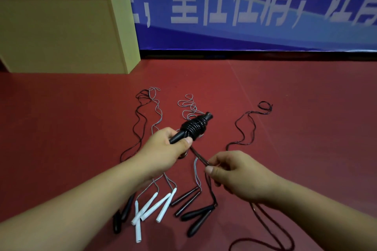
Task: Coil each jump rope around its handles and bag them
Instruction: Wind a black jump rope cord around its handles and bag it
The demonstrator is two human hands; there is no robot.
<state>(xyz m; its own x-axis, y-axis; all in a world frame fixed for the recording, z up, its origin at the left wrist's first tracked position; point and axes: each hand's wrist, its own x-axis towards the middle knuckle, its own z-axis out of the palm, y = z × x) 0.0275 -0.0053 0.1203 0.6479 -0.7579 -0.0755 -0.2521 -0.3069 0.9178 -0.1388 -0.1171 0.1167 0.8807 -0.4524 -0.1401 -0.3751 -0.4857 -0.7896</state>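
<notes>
My left hand (166, 149) grips the lower end of a pair of black jump-rope handles (191, 128), held tilted up to the right, with dark rope coiled round their middle. From the coil a loose length of dark rope (199, 156) runs down to my right hand (234, 173), which pinches it between thumb and fingers. The rope's tail trails past my right forearm to the floor (265, 224). Several other jump ropes lie uncoiled on the red floor below my hands.
On the floor lie white handles (152, 208) with grey ropes, slim dark handles (186, 199), fat black handles (199, 218) and another black pair (122, 216) at the left. A tan wooden box (65, 32) stands at the back left. A blue banner (244, 6) covers the wall.
</notes>
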